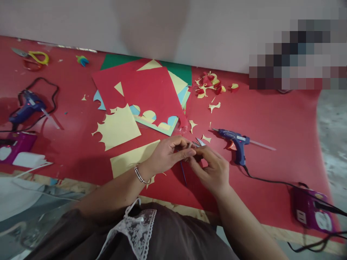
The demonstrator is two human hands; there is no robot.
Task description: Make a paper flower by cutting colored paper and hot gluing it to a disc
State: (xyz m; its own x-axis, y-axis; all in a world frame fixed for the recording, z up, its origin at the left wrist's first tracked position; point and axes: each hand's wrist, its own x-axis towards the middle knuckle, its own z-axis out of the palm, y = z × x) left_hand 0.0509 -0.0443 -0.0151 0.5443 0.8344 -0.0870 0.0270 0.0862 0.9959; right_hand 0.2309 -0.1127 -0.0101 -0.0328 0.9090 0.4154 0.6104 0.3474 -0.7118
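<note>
My left hand (167,154) and my right hand (213,168) meet fingertip to fingertip over the red table, both closed in a pinch. Between them is a small pale piece, mostly hidden by the fingers, so its kind is unclear. A thin blue stick (183,173) runs down from below my left fingers; whether it is held or lies on the table I cannot tell. Just beyond my fingertips show the metal blades of scissors (200,142). A sheet of pale yellow paper (132,159) lies partly under my left wrist.
A blue glue gun (238,142) lies at right, its cord near a purple power box (311,209). Another glue gun (29,106) and yellow-handled scissors (39,57) are at left. Red paper (146,90) tops a stack of sheets. Cut petals (210,85) and scraps lie behind.
</note>
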